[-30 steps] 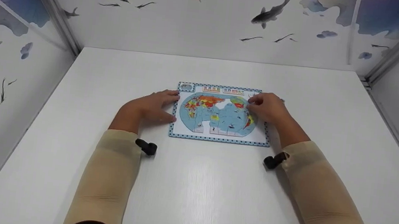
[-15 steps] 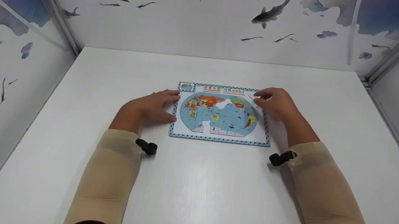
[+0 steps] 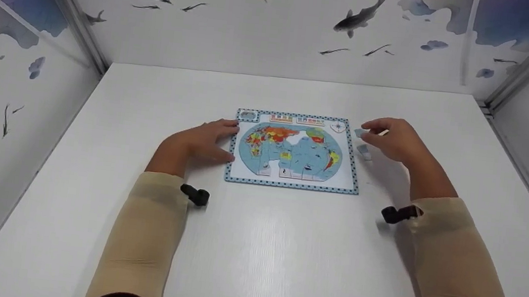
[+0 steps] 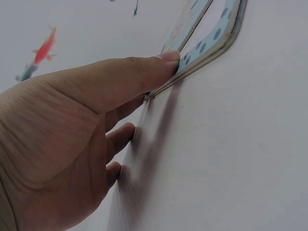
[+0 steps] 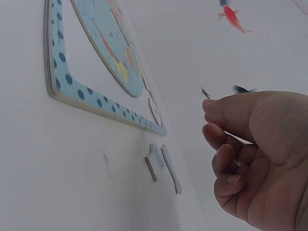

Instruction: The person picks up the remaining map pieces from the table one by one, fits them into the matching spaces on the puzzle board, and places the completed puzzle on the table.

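A world map jigsaw puzzle (image 3: 313,156) in a blue dotted frame lies on the white table, with white gaps at the top middle and bottom. My left hand (image 3: 199,140) rests along its left edge. The left wrist view shows the thumb (image 4: 149,72) on the dotted rim, other fingers reaching to the table. My right hand (image 3: 392,138) hovers right of the board, thumb and forefinger slightly apart, holding nothing. Under its fingertips lies one loose puzzle piece (image 3: 359,133); a second puzzle piece (image 3: 364,153) sits nearer me. The heart-shaped compass piece (image 3: 338,126) fills the top right corner.
White panels with painted fish (image 3: 359,20) enclose the table (image 3: 263,248) at the back and sides. Black wrist cameras (image 3: 195,195) stick out from both beige sleeves (image 3: 451,254).
My right hand has moved right, from the map's upper right to beyond the board's edge. The compass corner and both loose pieces now show. The left hand stays put.
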`<state>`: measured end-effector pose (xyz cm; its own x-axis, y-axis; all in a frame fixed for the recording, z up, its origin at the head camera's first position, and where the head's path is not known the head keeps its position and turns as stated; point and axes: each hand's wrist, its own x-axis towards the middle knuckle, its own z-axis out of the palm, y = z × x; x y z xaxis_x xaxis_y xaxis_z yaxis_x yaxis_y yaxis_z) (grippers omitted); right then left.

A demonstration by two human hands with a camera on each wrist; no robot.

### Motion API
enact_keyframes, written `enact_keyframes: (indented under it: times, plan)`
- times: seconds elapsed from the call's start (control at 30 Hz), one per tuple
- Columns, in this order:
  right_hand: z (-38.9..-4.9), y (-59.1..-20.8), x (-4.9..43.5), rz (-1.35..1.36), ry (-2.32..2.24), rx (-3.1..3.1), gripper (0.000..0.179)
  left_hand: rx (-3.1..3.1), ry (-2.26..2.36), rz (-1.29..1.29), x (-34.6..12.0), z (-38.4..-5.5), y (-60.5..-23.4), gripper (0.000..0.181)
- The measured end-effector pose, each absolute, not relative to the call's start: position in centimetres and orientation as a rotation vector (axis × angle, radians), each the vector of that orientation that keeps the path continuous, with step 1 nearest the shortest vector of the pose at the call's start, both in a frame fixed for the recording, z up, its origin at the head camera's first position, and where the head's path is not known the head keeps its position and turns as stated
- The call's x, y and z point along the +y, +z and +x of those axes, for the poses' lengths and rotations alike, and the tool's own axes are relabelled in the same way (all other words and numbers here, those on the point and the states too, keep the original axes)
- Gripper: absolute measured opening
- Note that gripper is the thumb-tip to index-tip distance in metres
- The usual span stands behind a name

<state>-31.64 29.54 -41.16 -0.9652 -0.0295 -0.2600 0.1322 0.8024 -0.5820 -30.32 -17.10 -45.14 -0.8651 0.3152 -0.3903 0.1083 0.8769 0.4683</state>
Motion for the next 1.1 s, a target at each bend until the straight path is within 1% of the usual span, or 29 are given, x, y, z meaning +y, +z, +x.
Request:
enact_keyframes:
  times: [0.33, 0.57, 0.83, 1.1]
  plan:
    - [-31.3, -41.7, 32.4, 0.097, -0.877, 2.746, 0.049, 2.588, 0.594, 0.327, -17.2, -30.4, -45.4, 0.088]
    - [-31.8, -42.8, 32.7, 0.106, -0.885, 2.703, 0.052, 2.579, 0.612, 0.296, -17.1, -30.3, -45.3, 0.089]
    - [-31.7, -43.8, 32.7, 0.055, -0.886, 2.647, 0.047, 2.585, 0.587, 0.335, -17.2, -30.5, -45.5, 0.088]
    - [-31.9, -44.4, 32.8, 0.024, -0.869, 2.642, 0.052, 2.596, 0.597, 0.320, -17.0, -30.4, -45.3, 0.088]
